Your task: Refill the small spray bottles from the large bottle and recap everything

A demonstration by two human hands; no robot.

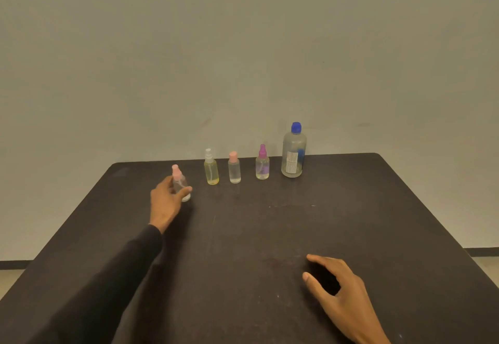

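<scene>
Here the left hand (168,199) gripped the pink-capped spray bottle (181,185), fingers curled round its body, at the row's left end. The right hand (339,287) rested spread and empty. All caps were on, including the large bottle (293,154); judged barely started. Dark table (270,235), plain wall (243,46).

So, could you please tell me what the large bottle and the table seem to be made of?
The large bottle looks like translucent, slightly frosted plastic: the wall shows dimly through it. Its blue cap looks like opaque plastic. The table has a dark matte top with faint scuffs and specks, maybe laminate or painted board; I cannot tell which.
</scene>
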